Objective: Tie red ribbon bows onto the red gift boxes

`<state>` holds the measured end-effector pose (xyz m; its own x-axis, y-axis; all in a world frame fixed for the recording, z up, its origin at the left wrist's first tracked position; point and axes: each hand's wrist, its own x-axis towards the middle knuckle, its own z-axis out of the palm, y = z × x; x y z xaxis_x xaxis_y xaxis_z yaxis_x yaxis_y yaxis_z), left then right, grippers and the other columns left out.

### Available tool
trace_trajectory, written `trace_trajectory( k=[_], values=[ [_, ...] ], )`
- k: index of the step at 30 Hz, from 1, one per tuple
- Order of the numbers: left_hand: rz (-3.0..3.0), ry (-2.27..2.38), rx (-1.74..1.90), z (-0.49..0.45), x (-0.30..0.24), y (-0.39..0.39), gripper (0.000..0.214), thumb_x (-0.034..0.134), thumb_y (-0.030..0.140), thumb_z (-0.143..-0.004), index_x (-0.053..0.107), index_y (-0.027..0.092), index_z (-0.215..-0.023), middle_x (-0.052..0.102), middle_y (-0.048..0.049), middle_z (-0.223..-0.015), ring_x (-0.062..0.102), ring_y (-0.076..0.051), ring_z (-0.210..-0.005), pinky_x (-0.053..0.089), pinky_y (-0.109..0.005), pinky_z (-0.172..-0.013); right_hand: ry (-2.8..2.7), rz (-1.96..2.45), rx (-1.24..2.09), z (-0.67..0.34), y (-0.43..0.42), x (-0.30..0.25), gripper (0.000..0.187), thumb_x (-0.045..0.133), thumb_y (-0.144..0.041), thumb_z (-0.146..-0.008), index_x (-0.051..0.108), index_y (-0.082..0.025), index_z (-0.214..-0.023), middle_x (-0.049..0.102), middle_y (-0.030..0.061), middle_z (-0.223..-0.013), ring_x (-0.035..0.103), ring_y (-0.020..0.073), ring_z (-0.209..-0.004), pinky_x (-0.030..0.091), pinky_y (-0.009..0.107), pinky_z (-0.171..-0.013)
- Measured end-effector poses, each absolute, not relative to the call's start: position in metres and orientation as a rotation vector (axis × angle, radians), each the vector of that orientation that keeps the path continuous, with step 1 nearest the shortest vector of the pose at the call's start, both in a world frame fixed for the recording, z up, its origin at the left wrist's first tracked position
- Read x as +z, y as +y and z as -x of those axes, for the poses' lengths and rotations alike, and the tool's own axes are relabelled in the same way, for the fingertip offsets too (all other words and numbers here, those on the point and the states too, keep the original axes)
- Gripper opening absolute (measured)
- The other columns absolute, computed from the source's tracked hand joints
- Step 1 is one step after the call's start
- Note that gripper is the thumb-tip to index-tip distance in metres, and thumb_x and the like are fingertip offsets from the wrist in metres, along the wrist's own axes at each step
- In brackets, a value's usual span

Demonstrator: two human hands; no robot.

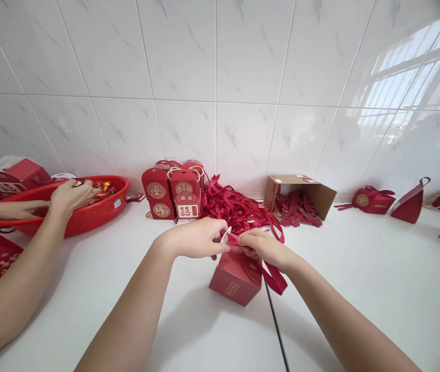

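Observation:
A small red gift box [235,279] rests tilted on the white table in front of me, its top flaps drawn up between my hands. My left hand [194,238] pinches a flap whose pale inner side shows at the fingertips. Against it, my right hand [264,248] is closed at the top of the box with a red ribbon [276,281] that loops down on the right side. Its fingertips partly hide what they grip. Just behind my hands lies a tangled heap of red ribbons [229,204].
Upright red boxes with rope handles [157,194] stand by the tiled wall. An open cardboard box [326,199] holds dark red strips. Finished-looking red boxes [373,200] sit at right. At left, another person's hands [70,194] reach into a red basin [88,219] of wrapped sweets.

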<state>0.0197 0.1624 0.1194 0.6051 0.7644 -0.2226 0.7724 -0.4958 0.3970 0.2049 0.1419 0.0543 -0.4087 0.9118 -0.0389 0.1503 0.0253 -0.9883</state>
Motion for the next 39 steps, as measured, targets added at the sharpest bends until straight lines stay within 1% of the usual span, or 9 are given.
trace_trajectory(
  k=[4, 9, 17, 29, 39],
  values=[
    [-2.4, 1.223, -0.048, -0.0223, 0.1213, 0.1576, 0.032, 0.049, 0.052, -0.076, 0.04, 0.022, -0.074, 0.058, -0.0001, -0.073, 0.053, -0.014, -0.058, 0.033, -0.024, -0.044, -1.647, 1.073, 1.498, -0.2057, 0.1402, 0.0567, 0.029, 0.043, -0.022, -0.071, 0.024, -0.02, -0.048, 0.021, -0.0076, -0.046, 0.015, 0.0066, -0.045, 0.011, 0.028, -0.045],
    [-2.417, 1.238, -0.044, -0.023, 0.1214, 0.1569, 0.031, 0.05, 0.051, -0.075, 0.041, 0.022, -0.074, 0.058, 0.0003, -0.072, 0.051, -0.014, -0.057, 0.033, -0.024, -0.045, -1.635, 1.061, 1.514, -0.2071, 0.1404, 0.0576, 0.029, 0.042, -0.02, -0.068, 0.023, -0.021, -0.047, 0.02, -0.0076, -0.045, 0.014, 0.0066, -0.045, 0.011, 0.028, -0.045],
    [-2.456, 1.231, -0.092, -0.0238, 0.1227, 0.1537, 0.035, 0.045, 0.057, -0.076, 0.044, 0.022, -0.081, 0.061, -0.0015, -0.078, 0.054, -0.016, -0.06, 0.032, -0.025, -0.045, -1.646, 1.039, 1.568, -0.2075, 0.1385, 0.0633, 0.027, 0.042, -0.021, -0.07, 0.024, -0.021, -0.049, 0.02, -0.0076, -0.048, 0.014, 0.0074, -0.046, 0.011, 0.028, -0.045],
    [-2.448, 1.23, -0.107, -0.0227, 0.1222, 0.1558, 0.034, 0.046, 0.054, -0.076, 0.049, 0.022, -0.087, 0.059, -0.0018, -0.077, 0.052, -0.016, -0.06, 0.033, -0.025, -0.045, -1.695, 1.011, 1.555, -0.2094, 0.1392, 0.0616, 0.029, 0.041, -0.021, -0.072, 0.024, -0.02, -0.049, 0.02, -0.0075, -0.047, 0.013, 0.0072, -0.046, 0.012, 0.028, -0.045],
    [-2.439, 1.232, -0.094, -0.0236, 0.123, 0.1546, 0.029, 0.046, 0.051, -0.076, 0.047, 0.022, -0.083, 0.059, -0.0015, -0.075, 0.051, -0.016, -0.059, 0.032, -0.024, -0.045, -1.724, 1.069, 1.532, -0.2101, 0.1372, 0.0643, 0.029, 0.043, -0.02, -0.072, 0.026, -0.02, -0.049, 0.022, -0.0067, -0.047, 0.016, 0.0076, -0.046, 0.014, 0.027, -0.045]
  ],
)
